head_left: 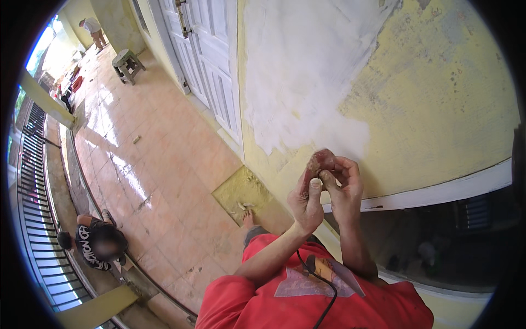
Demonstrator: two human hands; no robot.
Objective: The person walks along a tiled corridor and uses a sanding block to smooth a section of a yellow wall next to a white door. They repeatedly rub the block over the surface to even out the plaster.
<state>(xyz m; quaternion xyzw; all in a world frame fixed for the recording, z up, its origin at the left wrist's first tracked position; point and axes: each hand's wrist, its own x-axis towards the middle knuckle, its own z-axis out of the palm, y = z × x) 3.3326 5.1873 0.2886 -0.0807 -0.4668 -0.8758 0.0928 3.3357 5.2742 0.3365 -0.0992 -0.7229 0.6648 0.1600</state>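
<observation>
Both of my hands are raised in front of the wall, gripping a bent, worn, reddish-brown piece of sandpaper point(324, 158) coated with pale dust. My left hand point(307, 208) closes on its lower left end, thumb pointing up. The fingers of my right hand point(346, 191) are curled around the right side, with the thumb pressed near the other one. Just beyond the hands, the yellow wall point(422, 109) carries a broad white patch point(307, 71) with ragged edges. Dust whitens my fingers.
A white panelled door point(211, 60) stands left of the patch. Below the wall is a dark window point(427, 241). A dusty yellow sheet point(244, 192) lies by my bare foot. One person point(101, 241) is at the lower left near the railing point(41, 219); another person point(94, 32) stands far off beyond a stool point(127, 64).
</observation>
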